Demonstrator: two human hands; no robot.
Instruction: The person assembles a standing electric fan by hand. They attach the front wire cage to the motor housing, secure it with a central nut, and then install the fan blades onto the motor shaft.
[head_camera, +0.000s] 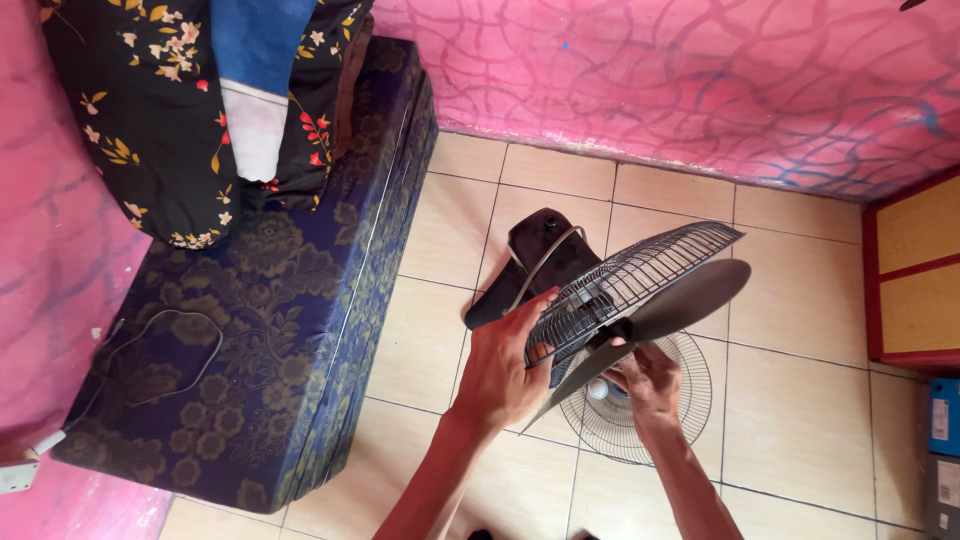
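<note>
Your left hand (503, 365) is nearest the lens, its fingers (535, 305) wrapped over the rim of the rear fan guard (625, 280), gripping the wire cage where it tilts up off the floor. Your right hand (648, 378) sits just beside it, lower right of that guard, fingers closed around the hub end of the grey fan blade (665, 305), which lies against the guard's front. Behind the guard, the fan's dark base (535, 250) rests on the tiled floor (800, 420). Directly below the guard, partly hidden by your right hand and the blade, the loose front grille (665, 410) lies flat on the tiles. Left of the guard stands a folded blue floral mattress (270, 330), close to the base, with a black flowered pillow (150, 130) on top and a thin cable (165, 355) looped over it. Right of the guard, well apart, is a red-framed cabinet (915, 270), with boxes (943, 460) just below it.
</note>
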